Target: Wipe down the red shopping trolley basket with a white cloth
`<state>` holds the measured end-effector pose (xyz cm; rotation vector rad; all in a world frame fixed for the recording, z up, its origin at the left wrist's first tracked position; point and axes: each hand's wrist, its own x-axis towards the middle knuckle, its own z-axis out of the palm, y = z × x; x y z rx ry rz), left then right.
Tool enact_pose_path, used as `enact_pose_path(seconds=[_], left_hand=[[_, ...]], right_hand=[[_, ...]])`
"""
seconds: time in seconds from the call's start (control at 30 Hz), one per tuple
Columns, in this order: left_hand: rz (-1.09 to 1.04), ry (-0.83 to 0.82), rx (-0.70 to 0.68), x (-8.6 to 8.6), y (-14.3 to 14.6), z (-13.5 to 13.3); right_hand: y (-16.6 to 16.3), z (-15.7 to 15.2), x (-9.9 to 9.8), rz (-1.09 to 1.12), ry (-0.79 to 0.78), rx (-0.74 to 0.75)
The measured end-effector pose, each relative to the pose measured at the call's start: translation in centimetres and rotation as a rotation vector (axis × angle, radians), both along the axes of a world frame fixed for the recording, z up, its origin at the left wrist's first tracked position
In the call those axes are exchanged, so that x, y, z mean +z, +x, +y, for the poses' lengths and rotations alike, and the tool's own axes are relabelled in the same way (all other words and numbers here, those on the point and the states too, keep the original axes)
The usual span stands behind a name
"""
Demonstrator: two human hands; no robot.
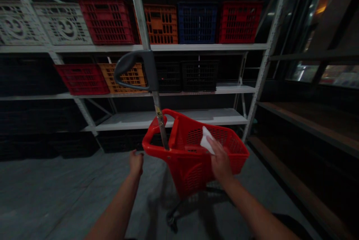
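A white cloth or folded paper wipe (206, 140) is in my right hand (221, 160), the fingers closed around its lower end. That hand is over the near rim of a red plastic shopping cart (186, 163). My left hand (136, 163) is curled closed just left of the cart's red handle (153, 141). A small pale sliver shows at its fingertips, too small to make out. Rising from the cart's handle end is a metal pole (143, 27) with a dark grey loop grip (152, 71).
Behind the cart, white metal shelving (202, 47) carries red, orange, blue, white and black crates, such as a blue crate (197, 22). Dark shelves (305, 122) line the right side. A black caster (171, 222) sits under the cart on the grey concrete floor (67, 195).
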<state>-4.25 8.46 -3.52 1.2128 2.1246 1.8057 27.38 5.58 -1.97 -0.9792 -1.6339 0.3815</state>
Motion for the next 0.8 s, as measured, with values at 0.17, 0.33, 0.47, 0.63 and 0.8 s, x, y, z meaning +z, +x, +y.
enact_pose_path(seconds=[0.17,0.33,0.47,0.63,0.8], left_hand=[[0.288,0.268,0.036,3.4,1.8,-2.5],[0.724,0.044,-0.136,5.3,7.0,-1.5],[0.855,-0.117,0.050,4.3,7.9,-0.2],[0.866,-0.150,0.055,3.6,7.6,0.5],[0.860,-0.135,0.036,3.7,7.7,0.8]], right_hand=[[-11.4,0.0,-0.9,-0.507,0.131,-0.050],[-13.1,1.5,-3.7,-0.553,0.098,-0.199],[-4.7,3.4,-6.8,-0.643,0.010,-0.344],[-1.1,3.5,-8.8,-0.622,0.029,-0.445],[-9.9,2.2,-5.2,-0.560,0.103,-0.204]])
